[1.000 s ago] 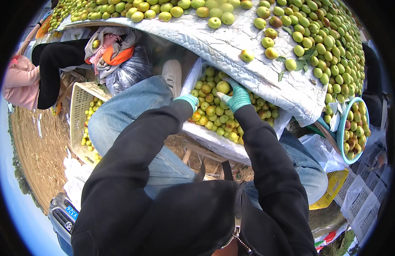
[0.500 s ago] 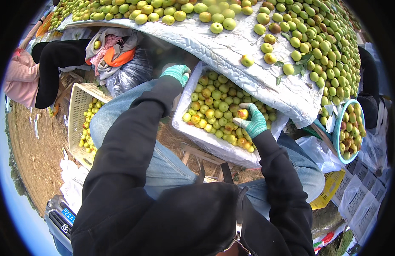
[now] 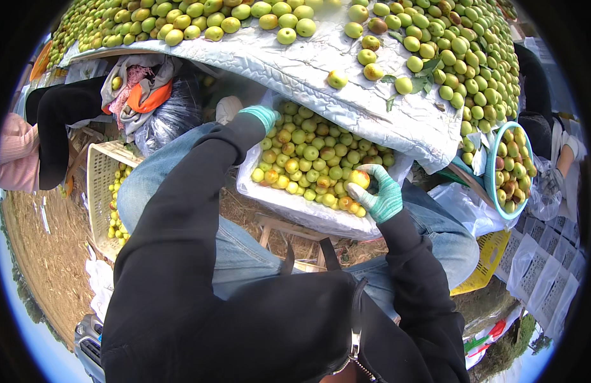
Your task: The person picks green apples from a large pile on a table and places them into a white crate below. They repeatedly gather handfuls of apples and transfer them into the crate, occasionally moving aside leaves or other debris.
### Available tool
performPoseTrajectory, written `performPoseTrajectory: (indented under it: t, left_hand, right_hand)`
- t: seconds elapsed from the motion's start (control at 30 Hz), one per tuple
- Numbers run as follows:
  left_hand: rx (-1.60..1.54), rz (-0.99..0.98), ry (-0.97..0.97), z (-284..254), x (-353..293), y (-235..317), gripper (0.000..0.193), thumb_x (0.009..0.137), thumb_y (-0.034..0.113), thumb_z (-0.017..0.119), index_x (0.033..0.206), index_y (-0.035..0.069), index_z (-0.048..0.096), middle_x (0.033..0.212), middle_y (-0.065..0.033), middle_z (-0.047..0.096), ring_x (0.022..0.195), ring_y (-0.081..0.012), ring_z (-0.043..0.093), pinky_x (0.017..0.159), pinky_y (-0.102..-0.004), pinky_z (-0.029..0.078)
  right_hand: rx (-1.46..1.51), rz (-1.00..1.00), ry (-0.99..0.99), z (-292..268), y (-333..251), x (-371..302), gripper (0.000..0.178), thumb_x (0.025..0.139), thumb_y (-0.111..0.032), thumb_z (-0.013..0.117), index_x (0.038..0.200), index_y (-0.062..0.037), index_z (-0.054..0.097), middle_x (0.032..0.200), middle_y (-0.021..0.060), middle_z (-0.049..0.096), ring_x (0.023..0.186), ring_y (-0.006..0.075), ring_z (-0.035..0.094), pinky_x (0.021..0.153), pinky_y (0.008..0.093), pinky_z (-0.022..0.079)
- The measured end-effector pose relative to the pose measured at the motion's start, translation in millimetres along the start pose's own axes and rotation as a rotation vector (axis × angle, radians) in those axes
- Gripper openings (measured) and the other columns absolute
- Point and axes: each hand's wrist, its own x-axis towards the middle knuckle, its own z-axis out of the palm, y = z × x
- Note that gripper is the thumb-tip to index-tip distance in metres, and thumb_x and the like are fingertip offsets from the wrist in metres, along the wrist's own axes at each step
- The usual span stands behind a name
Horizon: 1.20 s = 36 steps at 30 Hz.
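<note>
A small yellow-green fruit with a reddish blush sits in the fingers of the right hand, which wears a teal knit glove and closes around it at the near right edge of a white foam box. The box rests on the person's lap, over the blue jeans, and is filled with many more of the same round fruits, green to yellow. The left hand, gloved the same way, lies at the box's far left corner, its fingers curled over the rim and gripping it. Both arms are in black sleeves.

Beyond the box a white quilted sheet covers a raised surface heaped with loose fruit. To the right, a light blue bowl holds more fruit, some of it browner. To the left, a pale plastic crate stands on the straw-strewn ground with fruit inside. Above it lies a dark plastic bag with bundled cloth, and another person's pink sleeve shows at the far left.
</note>
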Motion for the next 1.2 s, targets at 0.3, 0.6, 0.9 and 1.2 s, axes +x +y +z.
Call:
performPoseTrajectory:
  t: [0.3,0.6,0.9,1.2]
  left_hand:
    - [-0.144,0.352,0.395,-122,-133,76,0.026,0.082,0.004,0.063,0.107,0.003,0.063,0.101,-0.0145,0.063,0.092,-0.0322,0.061,0.083,-0.0377,0.049]
    - [-0.012,0.573,0.495,-130,-63,133,0.031,0.08,0.002,0.065,0.11,0.006,0.062,0.102,-0.0127,0.064,0.091,-0.0324,0.061,0.08,-0.039,0.05]
    - [-0.038,0.641,0.505,-154,4,171,0.027,0.083,0.004,0.064,0.11,0.006,0.062,0.106,-0.0145,0.063,0.098,-0.0325,0.061,0.086,-0.0386,0.049]
    - [-0.071,0.175,0.635,-147,62,167,0.038,0.084,0.014,0.065,0.121,0.01,0.06,0.124,-0.0182,0.053,0.106,-0.0345,0.057,0.092,-0.0398,0.046]
  right_hand:
    - [-0.893,-0.489,1.162,-231,-22,-56,0.047,0.07,-0.015,0.084,0.107,-0.0012,0.059,0.1,0.0108,0.059,0.087,0.0212,0.06,0.079,0.0323,0.05]
    - [-0.527,-0.172,1.552,-378,40,-103,0.046,0.071,-0.013,0.084,0.106,-0.0015,0.056,0.095,0.009,0.064,0.081,0.0145,0.062,0.074,0.0278,0.053]
    - [-0.736,-0.098,1.17,-366,82,-128,0.027,0.068,-0.007,0.082,0.092,-0.0033,0.07,0.086,0.0073,0.064,0.076,0.0169,0.063,0.07,0.0299,0.051]
    - [-0.742,-0.375,0.886,-255,-31,-74,0.021,0.083,-0.008,0.069,0.103,-0.0052,0.065,0.094,0.0104,0.063,0.08,0.0228,0.064,0.062,0.0327,0.052]
